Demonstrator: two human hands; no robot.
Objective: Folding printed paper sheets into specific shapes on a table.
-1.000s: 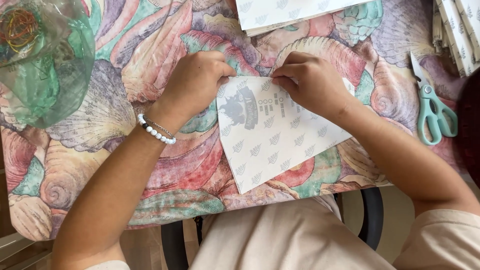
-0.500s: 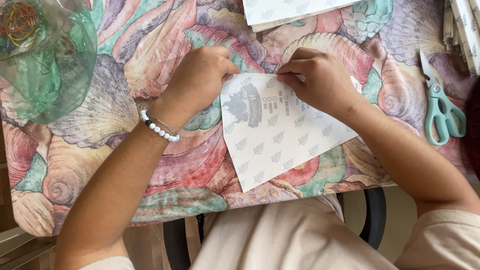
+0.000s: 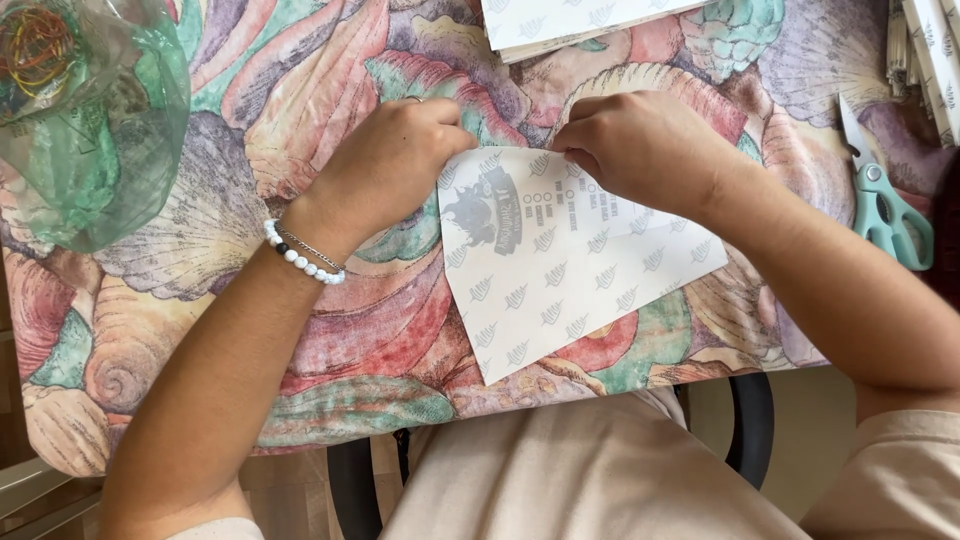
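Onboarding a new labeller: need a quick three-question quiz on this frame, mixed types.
1. True or false: both hands grip the top edge of the white printed sheet.
2. Which wrist wears the bead bracelet? A) left B) right C) neither
3. Fill in: the teal-handled scissors lie on the shell-patterned tablecloth, to the ____ of the sheet.

Key:
1. True: the left hand and right hand both pinch the sheet's upper edge.
2. A: left.
3. Right, apart from the sheet and touched by neither hand.
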